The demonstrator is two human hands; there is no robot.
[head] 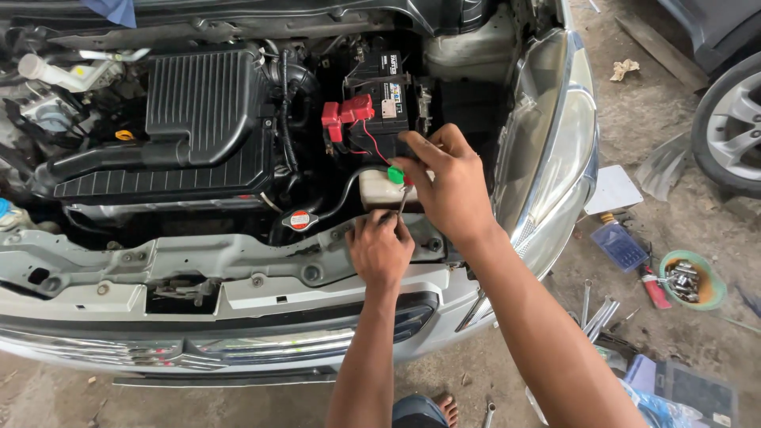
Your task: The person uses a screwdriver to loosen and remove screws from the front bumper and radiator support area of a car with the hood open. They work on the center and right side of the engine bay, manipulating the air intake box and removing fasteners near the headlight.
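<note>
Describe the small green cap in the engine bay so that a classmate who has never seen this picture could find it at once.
Start at the black battery with the red terminal cover, near the headlight. Just below it sits a whitish reservoir, under the right hand. The green cap tops that reservoir; it is the only bright green part there.

The concrete floor (634,111) is grey, dusty and stained. On it, right of the car's front corner, lie a pale flat board (614,189), a small blue box (621,246), a red-handled tool (655,287) and a green round bowl (686,279) full of metal parts. Several bare spanners (596,311) lie fanned out just below these. A crumpled scrap of paper (624,70) sits farther off, and another car's tyre (729,127) stands at the right edge.
</note>
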